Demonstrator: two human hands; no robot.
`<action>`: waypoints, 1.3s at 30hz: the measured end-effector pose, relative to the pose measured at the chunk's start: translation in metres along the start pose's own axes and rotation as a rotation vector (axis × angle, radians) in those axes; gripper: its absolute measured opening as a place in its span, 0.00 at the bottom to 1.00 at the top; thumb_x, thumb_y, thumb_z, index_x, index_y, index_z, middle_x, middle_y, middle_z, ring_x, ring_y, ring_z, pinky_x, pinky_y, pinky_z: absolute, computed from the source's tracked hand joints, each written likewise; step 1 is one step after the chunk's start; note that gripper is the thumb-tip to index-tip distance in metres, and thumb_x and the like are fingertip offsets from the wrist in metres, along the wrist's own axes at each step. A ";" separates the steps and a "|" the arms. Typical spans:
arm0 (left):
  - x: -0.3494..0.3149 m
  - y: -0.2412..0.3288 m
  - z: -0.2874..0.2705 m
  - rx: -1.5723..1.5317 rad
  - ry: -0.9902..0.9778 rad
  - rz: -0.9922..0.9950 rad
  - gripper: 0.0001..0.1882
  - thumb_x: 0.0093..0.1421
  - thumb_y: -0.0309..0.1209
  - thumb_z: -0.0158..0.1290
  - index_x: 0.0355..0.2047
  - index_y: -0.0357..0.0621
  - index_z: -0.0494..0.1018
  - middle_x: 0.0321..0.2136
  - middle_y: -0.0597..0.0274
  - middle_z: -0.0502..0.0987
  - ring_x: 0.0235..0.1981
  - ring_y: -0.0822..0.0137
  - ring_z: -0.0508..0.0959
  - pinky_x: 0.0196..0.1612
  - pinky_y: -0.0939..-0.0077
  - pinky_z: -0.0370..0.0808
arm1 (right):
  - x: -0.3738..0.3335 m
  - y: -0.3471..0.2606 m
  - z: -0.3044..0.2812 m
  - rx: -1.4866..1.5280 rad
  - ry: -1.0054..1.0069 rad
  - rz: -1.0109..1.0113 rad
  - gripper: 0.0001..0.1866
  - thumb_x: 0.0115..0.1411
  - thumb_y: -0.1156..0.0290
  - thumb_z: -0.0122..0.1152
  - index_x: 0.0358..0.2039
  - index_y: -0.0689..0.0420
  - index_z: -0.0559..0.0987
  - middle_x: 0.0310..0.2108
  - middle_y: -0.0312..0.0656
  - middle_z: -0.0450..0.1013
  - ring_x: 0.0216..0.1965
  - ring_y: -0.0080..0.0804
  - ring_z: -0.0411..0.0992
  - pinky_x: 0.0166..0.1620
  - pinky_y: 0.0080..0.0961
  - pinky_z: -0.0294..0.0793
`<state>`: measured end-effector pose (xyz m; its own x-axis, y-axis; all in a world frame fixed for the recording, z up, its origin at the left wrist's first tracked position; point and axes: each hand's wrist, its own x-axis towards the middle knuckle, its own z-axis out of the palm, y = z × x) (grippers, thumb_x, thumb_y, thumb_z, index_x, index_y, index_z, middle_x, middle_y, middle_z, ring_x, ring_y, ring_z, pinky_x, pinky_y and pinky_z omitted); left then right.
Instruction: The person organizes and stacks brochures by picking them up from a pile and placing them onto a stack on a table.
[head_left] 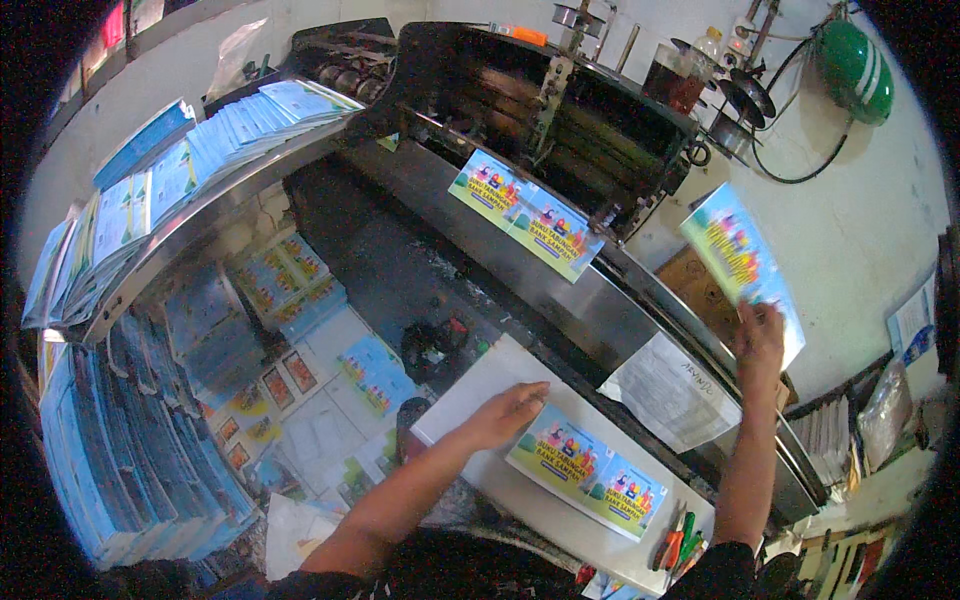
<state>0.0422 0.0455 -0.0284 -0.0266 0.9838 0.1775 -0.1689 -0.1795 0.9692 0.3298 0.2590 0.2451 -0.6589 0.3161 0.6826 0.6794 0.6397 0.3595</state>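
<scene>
1. Up on the right, the right hand (762, 335) has its fingers closed on the lower edge of a raised cover (738, 255), tilted in the air beside the machine (600, 120).
2. Over to the left hand (512, 412): fingers stretched forward and close together above the board (480, 385), at the corner of the near cover (585, 468); whether they pinch anything, I cannot tell.
3. The far cover (528, 213) lies along the machine's front ledge.
4. Orange- and green-handled tools (688, 545) sit at the board's right end.

Two hands (760, 335), one held booklet (735, 245), one machine (480, 85), one green dome (852, 72)
</scene>
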 end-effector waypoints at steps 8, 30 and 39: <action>0.005 -0.005 0.008 0.043 -0.017 0.022 0.26 0.69 0.39 0.46 0.63 0.36 0.61 0.58 0.52 0.69 0.59 0.63 0.69 0.61 0.68 0.65 | -0.096 -0.047 0.045 0.486 -0.422 0.345 0.19 0.41 0.80 0.61 0.38 0.57 0.82 0.38 0.47 0.72 0.39 0.46 0.72 0.40 0.39 0.74; 0.007 -0.004 0.009 -0.040 0.023 0.042 0.24 0.69 0.35 0.47 0.62 0.38 0.63 0.55 0.54 0.71 0.57 0.65 0.70 0.61 0.69 0.64 | -0.144 -0.116 -0.038 0.950 -0.976 0.043 0.15 0.58 0.66 0.59 0.45 0.57 0.79 0.39 0.50 0.77 0.38 0.49 0.76 0.45 0.38 0.76; 0.003 0.008 0.008 0.142 0.009 0.044 0.27 0.67 0.39 0.50 0.63 0.40 0.62 0.57 0.54 0.69 0.59 0.61 0.67 0.62 0.65 0.64 | -0.006 -0.011 -0.051 -0.026 -0.057 0.180 0.22 0.53 0.86 0.52 0.47 0.54 0.79 0.40 0.46 0.76 0.42 0.48 0.74 0.44 0.40 0.74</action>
<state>0.0483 0.0472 -0.0186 -0.0401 0.9748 0.2193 -0.0264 -0.2204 0.9750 0.3430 0.2145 0.2691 -0.5423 0.4636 0.7007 0.7959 0.5508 0.2515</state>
